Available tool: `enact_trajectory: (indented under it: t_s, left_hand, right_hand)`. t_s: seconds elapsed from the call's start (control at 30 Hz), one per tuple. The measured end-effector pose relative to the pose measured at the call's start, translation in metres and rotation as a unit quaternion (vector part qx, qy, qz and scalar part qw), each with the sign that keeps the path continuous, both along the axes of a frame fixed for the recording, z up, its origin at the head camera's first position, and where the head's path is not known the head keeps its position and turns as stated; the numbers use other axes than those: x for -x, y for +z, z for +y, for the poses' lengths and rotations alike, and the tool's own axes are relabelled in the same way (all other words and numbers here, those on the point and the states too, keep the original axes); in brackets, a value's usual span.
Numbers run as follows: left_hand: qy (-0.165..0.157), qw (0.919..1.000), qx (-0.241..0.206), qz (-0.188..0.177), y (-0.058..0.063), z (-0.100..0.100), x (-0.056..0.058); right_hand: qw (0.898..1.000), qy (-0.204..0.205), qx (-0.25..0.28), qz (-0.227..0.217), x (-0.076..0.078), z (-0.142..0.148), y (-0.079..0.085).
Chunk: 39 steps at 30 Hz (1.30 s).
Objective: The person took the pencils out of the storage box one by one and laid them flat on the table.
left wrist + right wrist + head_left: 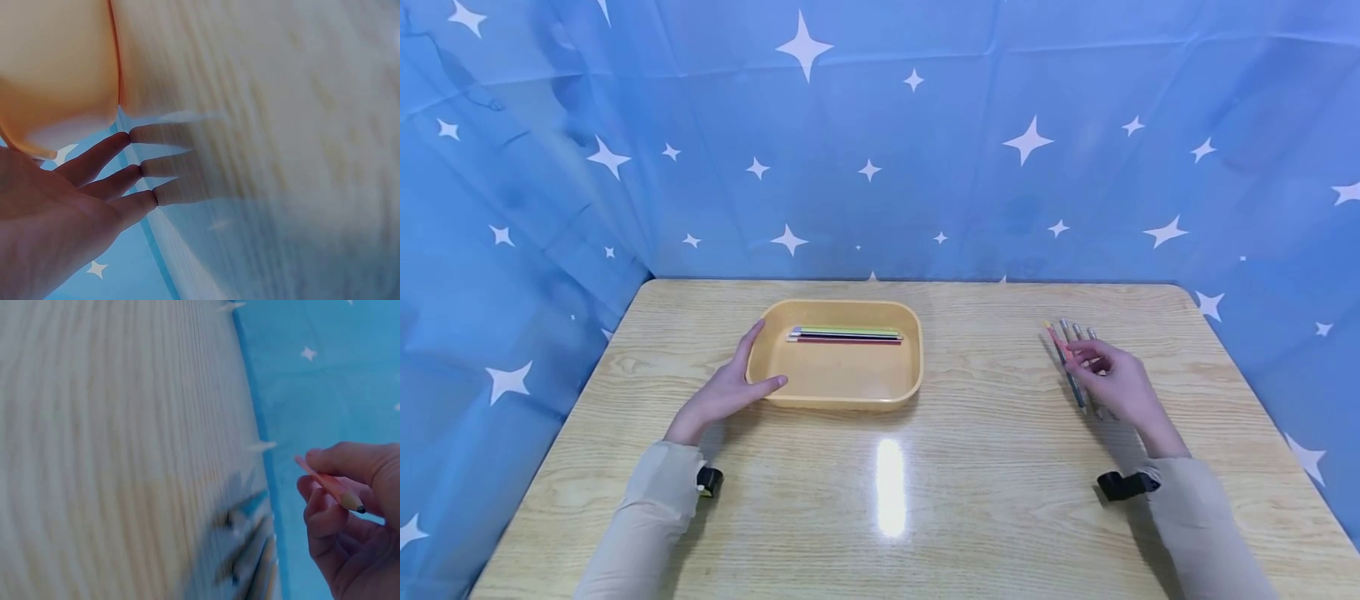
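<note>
A shallow yellow-orange tray (835, 382) sits on the table, left of the middle. Several pencils (846, 337) lie side by side in its far part. My left hand (727, 392) rests against the tray's left end, its thumb at the near-left rim and the index finger farther back. In the left wrist view three straight fingers (103, 156) reach to the table beside the tray wall. My right hand (1114, 382) pinches a pink pencil (334, 486) between thumb and fingers, its sharpened end showing in the right wrist view. Under that hand lie several other pencils (1077, 393), partly hidden.
The wood-grain table (985, 467) carries the tray at left and the loose pencils at right. A blue curtain (925, 192) with white stars hangs behind and along both sides. Light reflects off the table's middle.
</note>
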<state>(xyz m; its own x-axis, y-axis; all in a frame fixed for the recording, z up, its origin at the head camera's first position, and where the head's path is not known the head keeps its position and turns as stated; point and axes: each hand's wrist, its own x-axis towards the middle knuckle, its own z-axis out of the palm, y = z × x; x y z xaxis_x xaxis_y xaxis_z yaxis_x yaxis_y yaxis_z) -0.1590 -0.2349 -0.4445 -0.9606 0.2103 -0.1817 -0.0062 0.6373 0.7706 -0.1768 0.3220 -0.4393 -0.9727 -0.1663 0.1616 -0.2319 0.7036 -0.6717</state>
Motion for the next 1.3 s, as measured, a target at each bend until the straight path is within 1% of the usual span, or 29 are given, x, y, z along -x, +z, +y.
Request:
enact_trajectory:
  t_s: [0.07, 0.17, 0.27, 0.4, 0.57, 0.63, 0.77, 0.83, 1.03, 1.13, 1.3]
  left_hand:
    - [0.0, 1.0, 0.001, 0.001, 0.0, 0.0, 0.0]
    - [0.0, 1.0, 0.0, 0.001, 0.0, 0.0, 0.001]
    - [0.0, 1.0, 0.0, 0.0, 0.0, 0.0, 0.0]
    - [0.002, 1.0, 0.003, -0.002, -0.001, 0.0, 0.0]
    - [0.001, 1.0, 0.001, -0.002, 0.0, 0.0, -0.001]
    - [0.001, 1.0, 0.001, -0.001, 0.0, 0.001, -0.001]
    - [0.002, 1.0, -0.001, -0.003, 0.0, 0.001, -0.001]
    - [0.0, 1.0, -0.002, 0.0, 0.0, 0.001, -0.001]
    - [0.0, 1.0, -0.008, -0.001, 0.0, 0.0, 0.0]
    - [0.002, 0.9999, -0.011, -0.004, 0.0, 0.001, 0.0]
    - [-0.002, 1.0, -0.009, 0.003, 0.001, 0.001, -0.001]
  right_hand:
    - [1.0, -0.011, -0.001, 0.007, -0.002, 0.007, -0.001]
    - [0.999, -0.031, 0.009, 0.003, -0.005, 0.017, -0.004]
    - [0.999, -0.046, 0.024, -0.006, -0.008, 0.025, -0.007]
    - [0.997, -0.067, 0.031, -0.019, -0.011, 0.035, -0.008]
    - [0.996, -0.087, 0.017, -0.027, -0.014, 0.046, -0.012]
    - [0.995, -0.097, 0.007, -0.022, -0.015, 0.05, -0.014]
    - [0.993, -0.114, -0.001, -0.023, -0.013, 0.057, -0.017]
    - [0.993, -0.115, -0.01, -0.027, -0.011, 0.059, -0.018]
    - [0.993, -0.096, -0.05, -0.047, -0.005, 0.064, -0.019]
    - [0.992, -0.096, -0.058, -0.06, -0.003, 0.065, -0.018]
    - [0.991, -0.088, -0.062, -0.075, -0.002, 0.064, -0.016]
